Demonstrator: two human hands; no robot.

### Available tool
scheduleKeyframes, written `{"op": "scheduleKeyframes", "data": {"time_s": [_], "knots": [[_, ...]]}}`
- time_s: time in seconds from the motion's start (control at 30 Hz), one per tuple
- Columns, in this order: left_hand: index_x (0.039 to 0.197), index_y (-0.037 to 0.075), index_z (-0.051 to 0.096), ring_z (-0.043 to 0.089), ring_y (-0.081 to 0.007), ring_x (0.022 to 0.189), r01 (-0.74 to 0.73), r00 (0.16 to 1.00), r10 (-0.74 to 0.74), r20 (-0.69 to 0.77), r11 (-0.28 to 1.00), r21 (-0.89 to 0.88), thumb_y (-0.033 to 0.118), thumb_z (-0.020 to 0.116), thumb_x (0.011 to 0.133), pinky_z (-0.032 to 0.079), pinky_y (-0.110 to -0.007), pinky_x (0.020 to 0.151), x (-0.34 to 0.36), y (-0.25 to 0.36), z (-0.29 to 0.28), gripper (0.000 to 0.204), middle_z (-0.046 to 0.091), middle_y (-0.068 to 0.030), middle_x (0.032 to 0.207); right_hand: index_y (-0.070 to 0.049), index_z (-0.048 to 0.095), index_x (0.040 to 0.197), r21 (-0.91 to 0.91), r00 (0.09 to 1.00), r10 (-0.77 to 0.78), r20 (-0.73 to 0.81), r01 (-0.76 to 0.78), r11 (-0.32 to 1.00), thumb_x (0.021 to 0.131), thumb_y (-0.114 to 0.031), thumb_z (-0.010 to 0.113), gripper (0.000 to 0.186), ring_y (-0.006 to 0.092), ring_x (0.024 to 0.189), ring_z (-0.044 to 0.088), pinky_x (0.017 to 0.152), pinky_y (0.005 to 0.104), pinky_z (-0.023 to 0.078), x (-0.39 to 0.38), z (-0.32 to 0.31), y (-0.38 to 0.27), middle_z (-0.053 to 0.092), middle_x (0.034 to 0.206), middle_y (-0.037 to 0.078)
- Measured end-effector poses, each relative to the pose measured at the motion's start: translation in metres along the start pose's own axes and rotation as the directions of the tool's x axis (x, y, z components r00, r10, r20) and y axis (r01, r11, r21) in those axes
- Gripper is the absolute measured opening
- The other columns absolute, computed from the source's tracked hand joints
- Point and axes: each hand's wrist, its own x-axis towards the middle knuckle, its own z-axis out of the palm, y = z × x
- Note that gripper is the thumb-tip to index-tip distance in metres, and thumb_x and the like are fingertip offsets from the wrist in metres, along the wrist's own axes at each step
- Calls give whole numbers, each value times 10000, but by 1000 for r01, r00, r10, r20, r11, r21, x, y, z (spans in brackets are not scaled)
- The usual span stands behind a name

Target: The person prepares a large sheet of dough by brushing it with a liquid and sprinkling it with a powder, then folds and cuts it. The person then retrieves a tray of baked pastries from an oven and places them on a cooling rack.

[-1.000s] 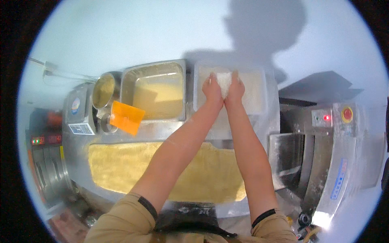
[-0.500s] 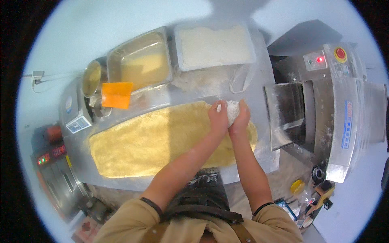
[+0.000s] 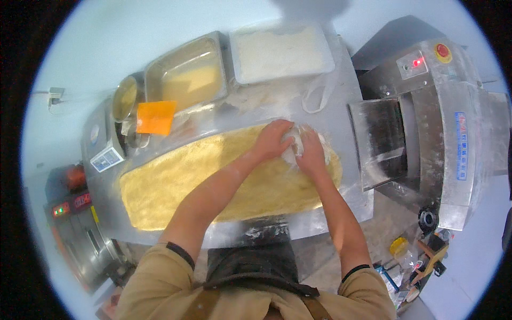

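My left hand [image 3: 272,140] and my right hand [image 3: 311,154] are close together over the right part of a long, flat yellow dough sheet [image 3: 186,176] on a metal worktable. Both hands have curled fingers around white powder [image 3: 293,146], some of which lies on the dough beneath them. Behind them is a translucent plastic tub [image 3: 280,50] of similar white powder, with a pale looped strap [image 3: 316,110] on the table in front of it.
Back left hold a metal pan [image 3: 194,85], a metal bowl [image 3: 125,98], an orange scraper [image 3: 156,117] and a scale [image 3: 106,158]. A steel machine [image 3: 453,122] stands right, another appliance [image 3: 82,240] left. Assorted items [image 3: 413,264] lie low at right.
My hands came from the tub down to the dough with white powder. Since half a second ago they have lowered onto its surface, where the powder has spread slightly.
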Motion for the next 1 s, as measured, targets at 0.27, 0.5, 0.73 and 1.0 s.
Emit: {"op": "scheduleKeyframes", "data": {"time_s": [0.27, 0.5, 0.73, 1.0], "knots": [[1356, 13, 674, 690, -430, 1186, 94, 995, -95, -10, 995, -35, 153, 724, 895, 547, -491, 1071, -31, -43, -76, 485, 725, -229, 1306, 18, 593, 1472, 173, 989, -37, -145, 62, 983, 806, -77, 806, 706, 513, 1430, 509, 1232, 532, 427, 25, 61, -91, 568, 1530, 282], [1288, -13, 719, 749, -388, 1096, 225, 969, -238, -71, 962, -153, 95, 649, 900, 614, -434, 954, -117, -102, -172, 409, 750, -255, 1231, 16, 630, 1414, 170, 983, -138, -118, 157, 973, 810, -51, 783, 627, 513, 1379, 543, 1175, 537, 476, 40, 134, -206, 605, 1453, 287], [1247, -7, 726, 728, -422, 1105, 228, 954, -236, -187, 972, -62, 88, 672, 858, 598, -468, 970, -262, -178, -288, 404, 747, -239, 1211, 29, 637, 1400, 171, 957, -289, 28, 280, 945, 847, -71, 766, 577, 503, 1389, 539, 1189, 539, 462, 34, 227, -358, 599, 1468, 286], [1206, 31, 730, 675, -428, 1196, 263, 872, -121, -474, 932, 248, 112, 667, 867, 556, -487, 1051, -466, -254, -417, 355, 732, -209, 1202, 44, 659, 1357, 174, 862, -506, 30, 494, 852, 906, -135, 757, 495, 511, 1387, 537, 1220, 548, 425, 17, 360, -539, 581, 1481, 298]]}}
